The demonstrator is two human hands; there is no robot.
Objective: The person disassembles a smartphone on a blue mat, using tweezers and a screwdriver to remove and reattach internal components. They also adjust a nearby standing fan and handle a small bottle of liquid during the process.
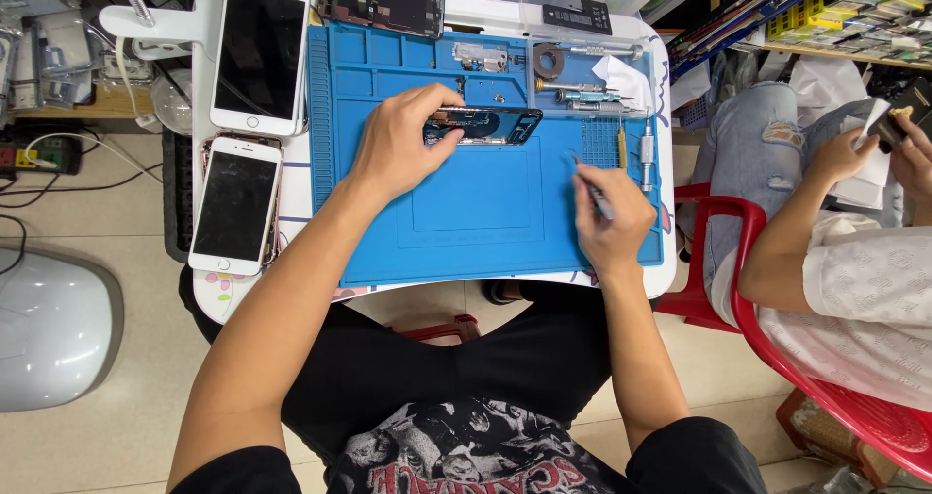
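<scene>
From the head camera, the person sits at a small white counter (456, 285) covered by a blue work mat (466, 203). The left hand (403, 145) is closed around the near end of an opened phone body (490, 125), pinning it flat in the upper middle of the mat. The right hand (610, 222) is curled tight on a thin metal tool (587, 185), whose tip points up and left over bare mat, just apart from the phone body.

Along the mat's far edge lie a small metal bracket (481, 57), a ring-shaped part (549, 62) and several screwdrivers (594, 94); two more slim tools (636, 147) lie at the right edge. A dark phone screen (383, 4) lies past the mat's top edge. Two white phones (254, 115) rest on the counter left of the mat, one above the other. To the right, another person on a red chair (777, 329) handles something with both hands (879, 154).

The risk seems to lie in the pointed tool: a slip off a small part could scratch or pierce the exposed inside of the phone body. The left hand's hold covers only one end, so a push from the right could pivot the phone. Loose small parts near the far edge could roll off if the mat is jogged.
</scene>
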